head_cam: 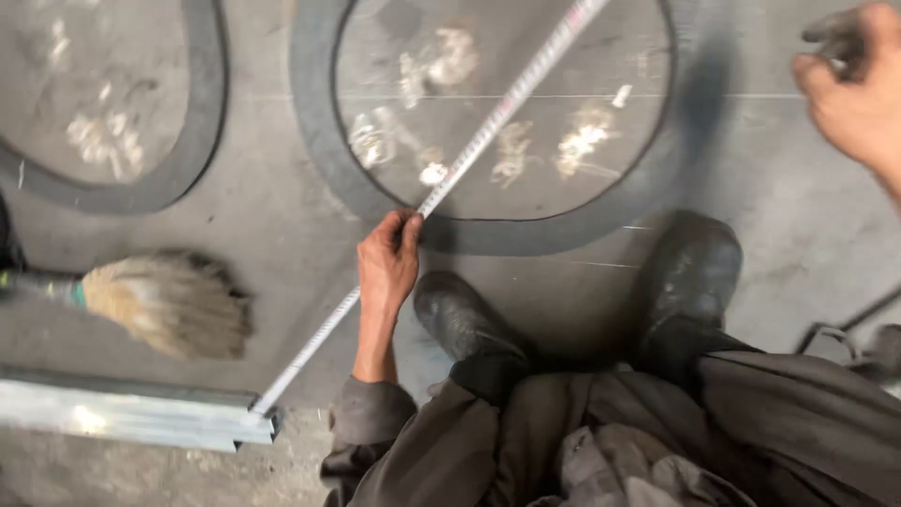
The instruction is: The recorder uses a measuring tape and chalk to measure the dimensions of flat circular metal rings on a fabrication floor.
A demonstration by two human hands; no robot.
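Observation:
My left hand (389, 260) pinches a white measuring tape (497, 111) down onto the near rim of a black rubber ring (317, 141) lying on the concrete floor. The tape runs diagonally, from the end of a shiny metal channel (131, 413) at lower left, under my fingers, across the ring and out of the top edge. My right hand (852, 94) is raised at the upper right, blurred, with fingers curled. Something dark shows at its fingertips, but I cannot make out what it is. I am squatting, and my black boots (690, 282) stand just below the ring.
A second black ring (202, 113) lies at the upper left. A straw brush (164, 302) with a green-banded handle rests on the floor at the left, above the metal channel. Pale chalky marks cover the floor inside both rings. A dark wire object (845, 333) sits at the right edge.

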